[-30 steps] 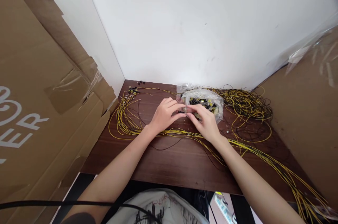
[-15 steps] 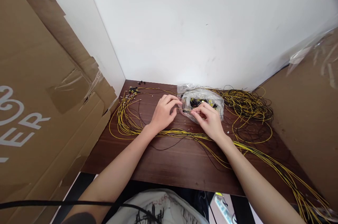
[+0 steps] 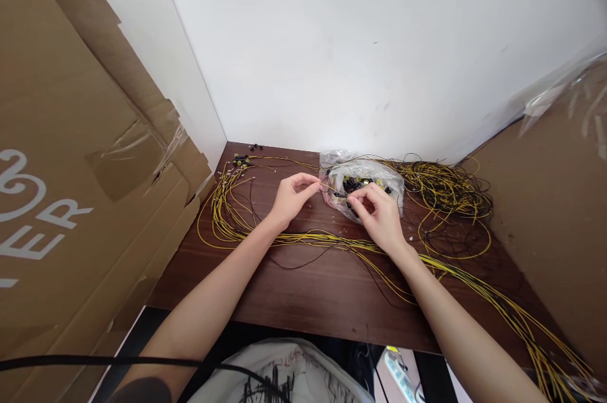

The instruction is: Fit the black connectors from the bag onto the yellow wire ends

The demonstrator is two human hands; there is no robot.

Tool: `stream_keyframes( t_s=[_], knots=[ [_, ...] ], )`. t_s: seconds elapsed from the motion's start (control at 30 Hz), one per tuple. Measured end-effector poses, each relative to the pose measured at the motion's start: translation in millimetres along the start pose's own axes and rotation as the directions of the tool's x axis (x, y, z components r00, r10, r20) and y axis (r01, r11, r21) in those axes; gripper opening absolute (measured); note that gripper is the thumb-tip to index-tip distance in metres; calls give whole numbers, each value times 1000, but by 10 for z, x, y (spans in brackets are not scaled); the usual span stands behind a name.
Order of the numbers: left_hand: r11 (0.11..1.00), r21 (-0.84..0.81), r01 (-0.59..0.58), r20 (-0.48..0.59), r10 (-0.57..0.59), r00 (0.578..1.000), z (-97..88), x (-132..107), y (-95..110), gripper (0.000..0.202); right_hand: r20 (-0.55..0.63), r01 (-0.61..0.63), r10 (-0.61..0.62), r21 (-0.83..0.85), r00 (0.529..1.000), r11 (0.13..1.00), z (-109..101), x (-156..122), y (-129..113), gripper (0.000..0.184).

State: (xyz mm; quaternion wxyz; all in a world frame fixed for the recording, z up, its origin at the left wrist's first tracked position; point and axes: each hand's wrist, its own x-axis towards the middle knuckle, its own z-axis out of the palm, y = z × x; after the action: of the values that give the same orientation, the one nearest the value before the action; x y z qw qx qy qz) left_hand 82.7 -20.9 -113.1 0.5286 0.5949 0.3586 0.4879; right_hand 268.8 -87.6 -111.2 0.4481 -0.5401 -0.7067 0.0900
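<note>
Between thumb and fingertips, my left hand [image 3: 294, 197] pinches a thin yellow wire [image 3: 327, 186]. My right hand [image 3: 379, 212] grips a small black connector [image 3: 340, 195] by its right end, and the wire runs up to its left end. Whether the wire sits inside the connector is too small to tell. Just behind my right hand lies a clear plastic bag [image 3: 396, 176], with many black and yellow small parts [image 3: 353, 184] in it. A bundle of yellow and black wires [image 3: 327, 239] stretches across the table below both hands.
A tangled heap of wires [image 3: 441, 191] lies at the table's right. Black parts [image 3: 241, 161] sit at the back left of the brown table [image 3: 303, 302]. Cardboard [image 3: 95, 156] stands on the left, another cardboard panel [image 3: 554, 200] on the right, a white wall [image 3: 332, 55] behind.
My left hand has moved slightly left and closed its fingers into a pinch on the wire. My right hand has shifted a little right with the connector, now showing more plainly.
</note>
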Motion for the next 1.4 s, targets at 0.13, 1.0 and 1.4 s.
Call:
stream_keyframes(
  t_s=[0.13,1.0,1.4],
  knots=[
    [938,-323,124,21,-124,992,5,-2,41,22,13,-4,4,0,1000,1000,8,1,6,16],
    [946,-271,180,-47,-199,979,-161,81,-8,19,15,-12,13,-43,1000,999,-185,60,124,14],
    [763,-595,252,69,-264,962,-164,90,58,15,16,2,-1,-63,1000,998,-156,57,97,16]
  ],
)
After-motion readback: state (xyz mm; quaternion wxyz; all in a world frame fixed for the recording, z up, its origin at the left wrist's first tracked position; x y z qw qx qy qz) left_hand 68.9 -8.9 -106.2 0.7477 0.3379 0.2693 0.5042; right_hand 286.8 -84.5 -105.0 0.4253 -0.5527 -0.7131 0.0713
